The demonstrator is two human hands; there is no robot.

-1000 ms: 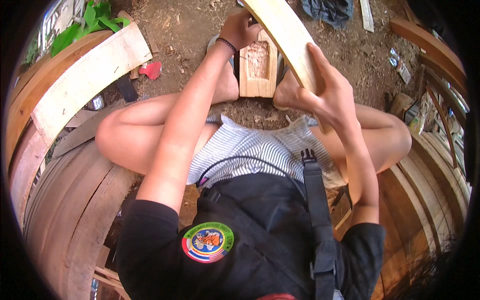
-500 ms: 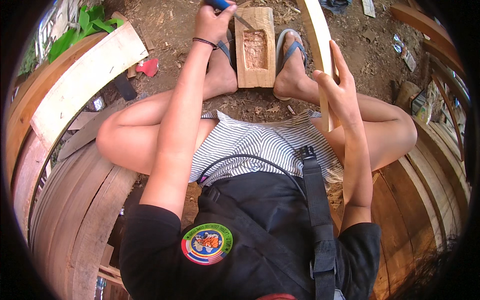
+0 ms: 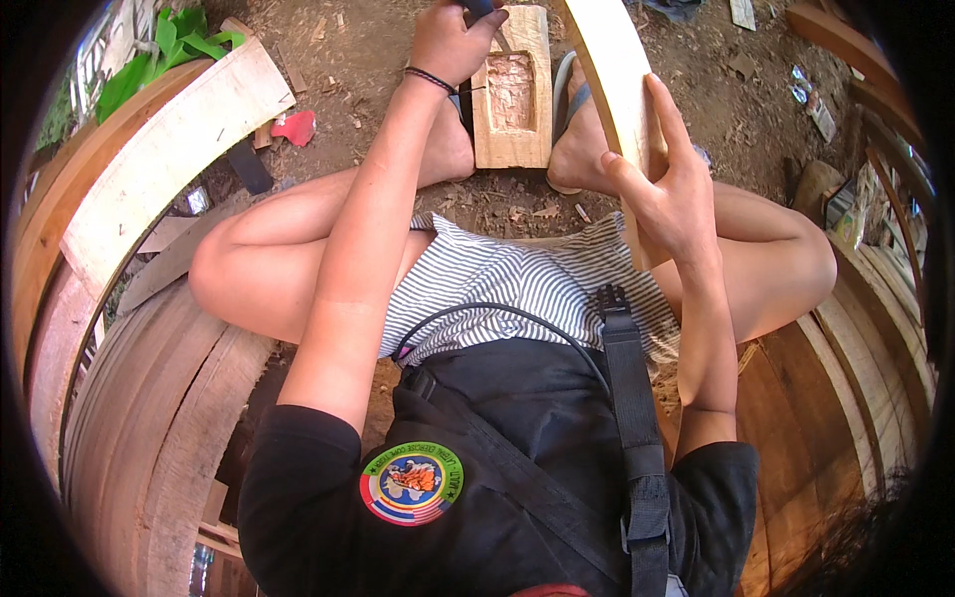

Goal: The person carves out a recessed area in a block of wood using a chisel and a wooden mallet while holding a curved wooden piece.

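Observation:
My left hand (image 3: 454,45) is closed around the blue handle of a chisel (image 3: 481,7). The chisel's blade slants down to the far end of a rough rectangular hollow cut into a wooden block (image 3: 512,154). That block lies on the ground between my sandalled feet. In my right hand (image 3: 673,204) is a long pale wooden plank (image 3: 609,65), gripped along its edge with the thumb on one side and the fingers on the other. The plank stands tilted, its near end by my right thigh and its far end running past the top of the view.
Wood chips litter the dirt ground (image 3: 348,90). Pale boards (image 3: 174,154) and stacked planks (image 3: 149,398) lie to my left, with more timber (image 3: 796,418) on the right. A red scrap (image 3: 294,128) and green leaves (image 3: 164,55) are at the far left.
My left hand has shifted right and slightly nearer with the chisel, bringing it closer over the block. The plank in my right hand has swung left at its far end.

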